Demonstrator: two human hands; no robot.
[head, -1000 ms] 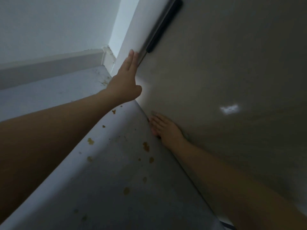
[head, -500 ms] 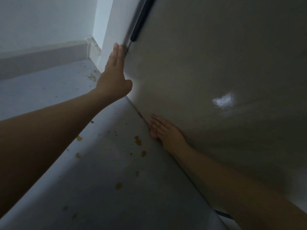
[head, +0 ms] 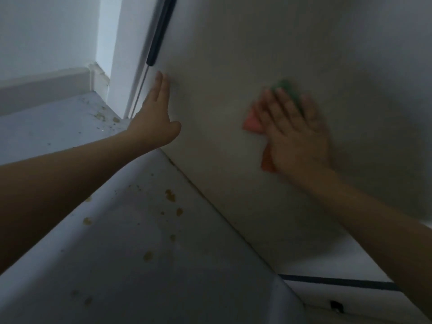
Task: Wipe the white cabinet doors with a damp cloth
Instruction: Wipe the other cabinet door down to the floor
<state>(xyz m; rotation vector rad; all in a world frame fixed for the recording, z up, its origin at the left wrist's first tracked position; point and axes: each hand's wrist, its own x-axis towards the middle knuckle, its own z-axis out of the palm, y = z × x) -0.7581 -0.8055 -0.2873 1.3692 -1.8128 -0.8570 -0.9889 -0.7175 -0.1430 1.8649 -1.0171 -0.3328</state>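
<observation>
Head view shows us our right hand spread flat, pressing the orange-and-green cloth against the white cabinet door, while our left hand, fingers straight and together, rests near the door's dark handle.

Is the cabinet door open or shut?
Cannot tell for sure. The cabinet door meets the next panel by its dark handle with only a thin seam, so it looks shut.
</observation>
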